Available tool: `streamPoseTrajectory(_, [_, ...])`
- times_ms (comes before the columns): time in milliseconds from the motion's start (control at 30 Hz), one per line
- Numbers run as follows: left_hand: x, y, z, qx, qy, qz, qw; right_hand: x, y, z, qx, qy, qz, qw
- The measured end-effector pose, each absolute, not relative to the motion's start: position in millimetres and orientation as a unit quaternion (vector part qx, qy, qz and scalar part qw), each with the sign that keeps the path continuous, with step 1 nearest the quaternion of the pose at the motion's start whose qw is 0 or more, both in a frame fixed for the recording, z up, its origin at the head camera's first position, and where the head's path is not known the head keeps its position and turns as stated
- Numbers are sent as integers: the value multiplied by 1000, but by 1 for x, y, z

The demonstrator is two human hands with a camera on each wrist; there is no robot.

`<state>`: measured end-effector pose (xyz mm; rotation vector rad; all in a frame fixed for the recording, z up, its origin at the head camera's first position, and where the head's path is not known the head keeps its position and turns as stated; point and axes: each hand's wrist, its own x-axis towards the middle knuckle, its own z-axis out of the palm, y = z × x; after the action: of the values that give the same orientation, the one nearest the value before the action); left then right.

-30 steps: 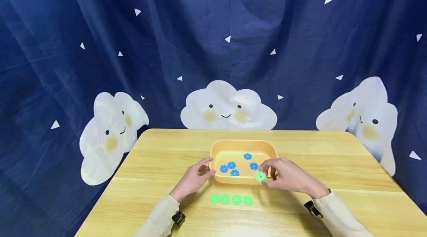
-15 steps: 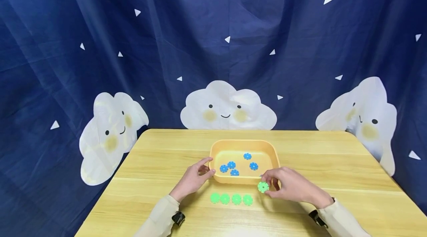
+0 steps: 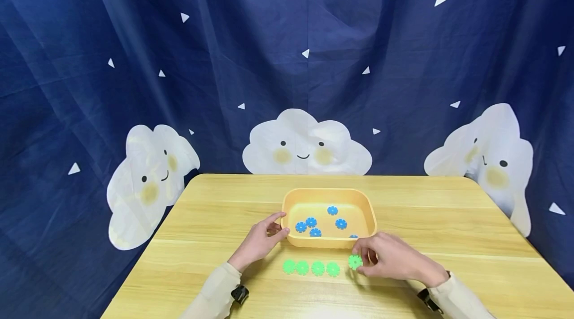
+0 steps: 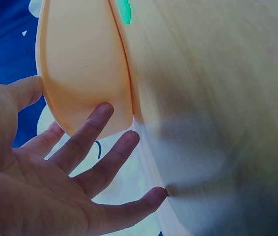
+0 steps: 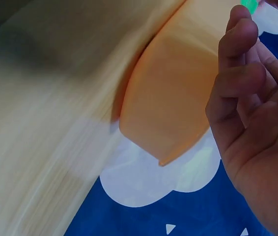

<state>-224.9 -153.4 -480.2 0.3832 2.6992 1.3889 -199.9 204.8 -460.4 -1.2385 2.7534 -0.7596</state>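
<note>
In the head view, my right hand pinches a green snowflake disc between thumb and fingers, near the front right corner of an orange plastic bin. Several more green snowflake discs lie in a row left of it, before the bin. Blue snowflake discs lie scattered inside the bin. At the bin's left end is my left hand. The left wrist view shows its fingers spread and nearly straight, touching the end of the bin. In the right wrist view, only a green sliver of the held disc shows.
All this stands on a light wooden table. Behind the table hangs a dark blue curtain with white triangles and smiling clouds. Each wrist bears a black strap device.
My right hand has brought the green snowflake disc from over the bin's front rim down toward the table, right of the row. The left hand and the bin stay in place.
</note>
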Motion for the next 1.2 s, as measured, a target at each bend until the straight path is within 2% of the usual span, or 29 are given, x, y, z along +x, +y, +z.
streamPoseTrajectory(267, [-224,-153,-480,124,881,454,44,-201,202,-462,-392,888,-237,46])
streamPoseTrajectory(600, [-225,-154,-482,125,882,453,41,-203,199,-468,-381,898,-214,58])
streamPoseTrajectory(1200, [-227,-155,-483,128,880,455,43,-209,192,-472,-387,902,-184,56])
